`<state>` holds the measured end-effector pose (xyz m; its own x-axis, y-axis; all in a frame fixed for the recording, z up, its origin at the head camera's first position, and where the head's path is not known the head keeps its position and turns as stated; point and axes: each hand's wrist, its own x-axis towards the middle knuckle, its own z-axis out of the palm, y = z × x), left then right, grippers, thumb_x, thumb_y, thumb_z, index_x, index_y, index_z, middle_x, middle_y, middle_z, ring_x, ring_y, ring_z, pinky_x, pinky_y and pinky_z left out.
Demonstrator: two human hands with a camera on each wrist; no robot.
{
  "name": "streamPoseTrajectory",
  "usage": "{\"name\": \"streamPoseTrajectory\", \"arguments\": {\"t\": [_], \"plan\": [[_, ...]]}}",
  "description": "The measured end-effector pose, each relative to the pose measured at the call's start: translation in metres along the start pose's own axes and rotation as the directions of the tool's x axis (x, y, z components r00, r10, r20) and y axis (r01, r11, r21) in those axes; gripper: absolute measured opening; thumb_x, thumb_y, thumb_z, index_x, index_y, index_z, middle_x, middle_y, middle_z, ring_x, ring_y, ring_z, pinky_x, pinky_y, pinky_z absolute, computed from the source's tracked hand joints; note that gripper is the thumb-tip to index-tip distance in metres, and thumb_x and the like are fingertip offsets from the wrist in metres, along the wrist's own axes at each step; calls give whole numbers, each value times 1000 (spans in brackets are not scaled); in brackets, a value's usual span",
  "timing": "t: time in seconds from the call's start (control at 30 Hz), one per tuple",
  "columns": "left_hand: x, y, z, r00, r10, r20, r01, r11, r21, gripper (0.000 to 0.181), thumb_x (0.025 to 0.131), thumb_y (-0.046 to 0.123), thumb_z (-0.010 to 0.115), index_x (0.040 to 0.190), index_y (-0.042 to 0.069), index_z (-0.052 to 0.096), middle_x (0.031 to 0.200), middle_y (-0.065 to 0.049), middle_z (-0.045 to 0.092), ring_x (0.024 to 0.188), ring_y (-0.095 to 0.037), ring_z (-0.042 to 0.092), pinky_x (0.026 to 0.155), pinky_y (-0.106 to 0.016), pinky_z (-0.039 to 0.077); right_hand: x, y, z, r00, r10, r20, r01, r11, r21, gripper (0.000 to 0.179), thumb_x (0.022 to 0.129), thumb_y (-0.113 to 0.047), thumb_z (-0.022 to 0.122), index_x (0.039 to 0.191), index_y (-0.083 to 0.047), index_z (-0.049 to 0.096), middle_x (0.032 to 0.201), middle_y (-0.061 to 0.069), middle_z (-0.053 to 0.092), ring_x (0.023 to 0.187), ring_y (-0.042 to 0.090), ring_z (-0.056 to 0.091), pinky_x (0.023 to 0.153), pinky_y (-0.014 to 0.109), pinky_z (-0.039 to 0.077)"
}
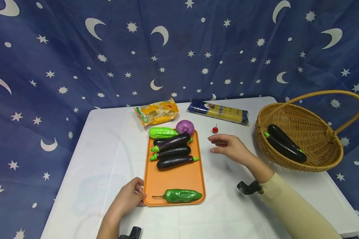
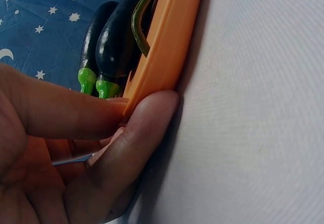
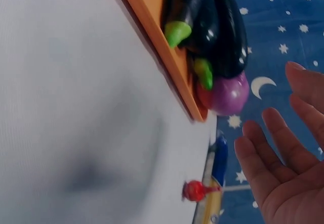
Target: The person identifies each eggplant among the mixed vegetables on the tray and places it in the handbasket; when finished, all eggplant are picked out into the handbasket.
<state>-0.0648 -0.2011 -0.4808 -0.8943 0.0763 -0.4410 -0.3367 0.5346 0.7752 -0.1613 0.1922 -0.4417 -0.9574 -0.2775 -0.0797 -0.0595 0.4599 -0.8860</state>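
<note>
My left hand (image 1: 128, 198) pinches the near left corner of an orange tray (image 1: 170, 181); in the left wrist view the thumb and a finger (image 2: 66, 113) close on its rim. On the tray lie several eggplants (image 1: 174, 162), a light green ridged vegetable (image 1: 163, 132), a purple onion (image 1: 185, 127) at the far right corner and a green pepper (image 1: 182, 196) near the front edge. My right hand (image 1: 231, 148) is held over the table right of the tray, holding nothing, its fingers spread apart in the right wrist view.
A wicker basket (image 1: 332, 154) with two eggplants (image 1: 282, 147) in it stands at the right. Behind the tray lie a yellow bag (image 1: 158, 113) and a blue and yellow pasta packet (image 1: 219, 112). A small red object (image 1: 215, 129) lies between packet and right hand. A starry curtain hangs behind.
</note>
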Motion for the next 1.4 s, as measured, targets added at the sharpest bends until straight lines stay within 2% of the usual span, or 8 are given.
{"name": "streamPoseTrajectory", "arguments": {"t": [0.2,0.53,0.8,1.1,1.4], "plan": [[1,0,0,1000,-1,-1,1,1000,6,34,86,-11,68,115,-3,54,87,-11,52,62,-19,63,53,-32,61,4,0,18,999,-6,41,6,1000,-14,46,87,-18,81,128,-4,66,130,17,64,121,34,61,105,47,50],[0,-1,0,1000,5,-5,-5,1000,1,33,86,-11,68,114,-2,54,87,-11,51,61,-19,63,53,-32,61,10,1,43,993,-23,118,27,999,-33,43,88,-11,78,128,-3,66,129,14,66,123,33,60,107,47,49],[2,-1,0,1000,2,-2,-2,1000,4,33,86,-9,69,115,-1,55,88,-11,52,61,-19,64,52,-33,61,11,-3,59,988,0,151,13,997,-82,40,86,-13,81,124,-10,70,126,7,68,123,30,60,107,49,48],[2,-2,0,1000,0,0,0,1000,1,33,86,-10,69,115,-2,55,88,-11,52,62,-19,64,53,-33,61,13,-3,72,979,-84,186,122,972,-202,39,85,-12,82,122,-11,71,117,2,69,106,25,61,103,48,51],[1,-2,0,1000,6,0,-6,1000,2,32,86,-10,68,114,-2,55,88,-11,52,61,-19,64,52,-32,61,14,0,84,967,-187,174,232,926,-296,39,85,-11,82,122,-11,70,120,4,69,110,24,62,102,45,51]]}}
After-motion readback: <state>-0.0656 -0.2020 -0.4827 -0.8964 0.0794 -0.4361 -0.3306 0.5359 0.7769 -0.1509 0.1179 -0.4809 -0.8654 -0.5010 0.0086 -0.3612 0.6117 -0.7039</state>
